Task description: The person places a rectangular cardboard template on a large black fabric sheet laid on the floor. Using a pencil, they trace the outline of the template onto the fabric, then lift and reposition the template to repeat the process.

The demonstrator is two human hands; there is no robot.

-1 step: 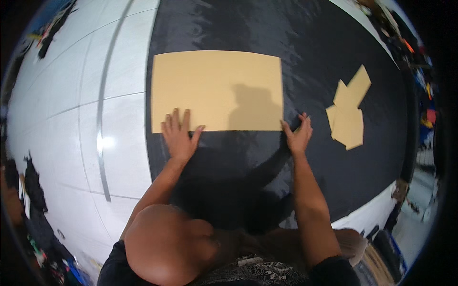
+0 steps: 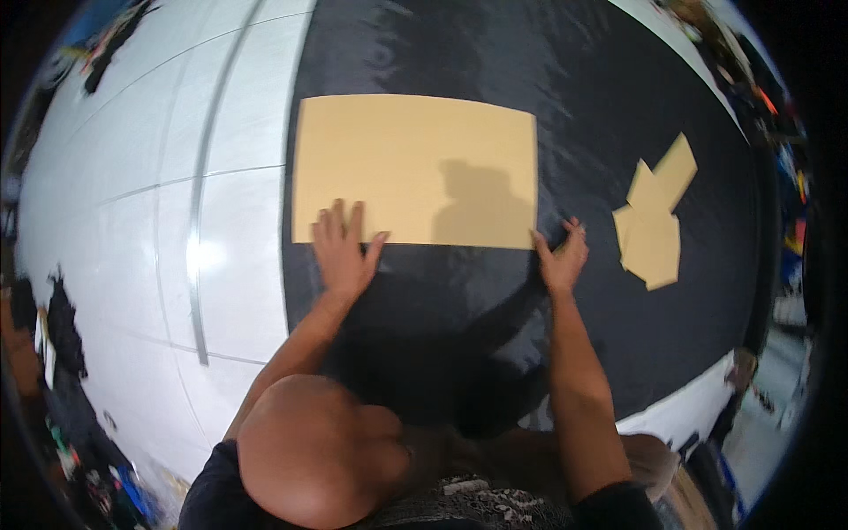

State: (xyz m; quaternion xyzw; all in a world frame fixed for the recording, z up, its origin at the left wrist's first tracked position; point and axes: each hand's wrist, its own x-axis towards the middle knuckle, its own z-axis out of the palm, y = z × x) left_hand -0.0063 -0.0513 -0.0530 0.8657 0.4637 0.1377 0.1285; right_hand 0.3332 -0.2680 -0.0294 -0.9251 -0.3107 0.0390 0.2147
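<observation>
A large rectangular tan card sheet lies flat on the black table covering. My left hand rests palm down on its near edge, toward the left corner, with fingers spread over the sheet. At the near right corner is my right hand, its thumb by the corner and the other fingers curled in. Something small may be inside those fingers, but I cannot make it out. Farther right, several smaller cut tan card pieces overlap in a loose pile.
To the left runs a white tiled surface with a long grey strip along it. Dark cluttered items stand at the far left rim. Assorted things line the right rim. A shadow falls across the sheet's right part.
The whole view has shifted slightly, so the sheet, the pieces and both hands appear a little farther right. Both hands keep their places at the sheet's near edge.
</observation>
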